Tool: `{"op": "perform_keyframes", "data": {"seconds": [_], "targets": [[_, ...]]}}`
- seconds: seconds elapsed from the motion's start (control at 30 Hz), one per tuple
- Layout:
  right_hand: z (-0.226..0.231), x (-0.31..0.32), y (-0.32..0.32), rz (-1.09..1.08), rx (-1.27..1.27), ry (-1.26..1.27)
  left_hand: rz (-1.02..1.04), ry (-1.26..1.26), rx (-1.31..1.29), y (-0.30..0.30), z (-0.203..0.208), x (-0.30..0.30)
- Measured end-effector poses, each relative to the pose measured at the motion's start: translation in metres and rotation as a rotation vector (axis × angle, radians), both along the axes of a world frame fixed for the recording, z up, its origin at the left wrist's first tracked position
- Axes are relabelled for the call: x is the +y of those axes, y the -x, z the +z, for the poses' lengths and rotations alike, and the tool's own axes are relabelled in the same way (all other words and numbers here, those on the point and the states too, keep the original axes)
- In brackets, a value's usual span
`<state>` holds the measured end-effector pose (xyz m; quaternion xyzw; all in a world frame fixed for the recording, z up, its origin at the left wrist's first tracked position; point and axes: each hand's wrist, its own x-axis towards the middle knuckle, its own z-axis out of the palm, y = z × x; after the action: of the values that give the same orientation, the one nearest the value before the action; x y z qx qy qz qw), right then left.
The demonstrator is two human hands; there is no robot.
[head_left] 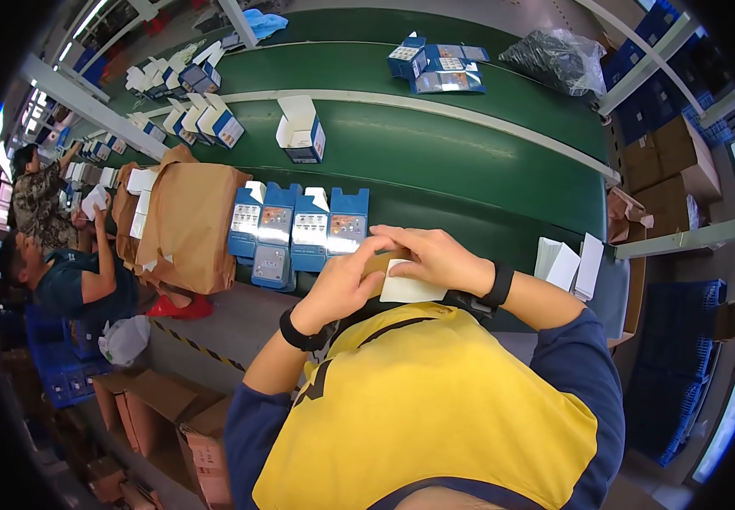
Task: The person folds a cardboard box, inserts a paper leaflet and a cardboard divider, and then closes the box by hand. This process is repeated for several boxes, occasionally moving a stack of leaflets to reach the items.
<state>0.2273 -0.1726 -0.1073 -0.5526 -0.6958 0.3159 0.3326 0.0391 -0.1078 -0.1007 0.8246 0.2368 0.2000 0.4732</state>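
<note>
Close in front of my body, both hands are closed on a small white cardboard piece with a brown inner face. My left hand grips its left side, and my right hand holds its top and right side, thumb over the white face. The fingertips meet above it, so part of its shape is hidden. Left of my hands, flat blue printed cartons lie in a row on the bench edge. To the right stand white folded cardboard pieces.
An opened blue-and-white box stands on the green conveyor, with more boxes further left. A large brown paper bag is at the left. Two people work beyond it. Cardboard boxes lie on the floor.
</note>
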Motion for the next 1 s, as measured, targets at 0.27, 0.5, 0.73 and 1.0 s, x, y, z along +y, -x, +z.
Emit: {"op": "perform_keyframes", "data": {"seconds": [0.27,0.5,0.73,1.0], "targets": [[0.016,0.010,0.000,-0.227,-0.023,-0.158,0.241,0.199,-0.043,-0.006,-0.001,0.000],[0.020,0.019,-0.018,-0.128,-0.367,-0.519,0.263,-0.693,-0.092,0.001,0.010,0.000],[0.006,0.020,0.013,-0.293,-0.153,-0.508,0.317,-1.074,-0.154,0.007,0.009,-0.001],[0.055,0.004,0.028,0.302,0.367,0.064,0.105,-1.312,-0.166,0.055,0.045,-0.011]]}}
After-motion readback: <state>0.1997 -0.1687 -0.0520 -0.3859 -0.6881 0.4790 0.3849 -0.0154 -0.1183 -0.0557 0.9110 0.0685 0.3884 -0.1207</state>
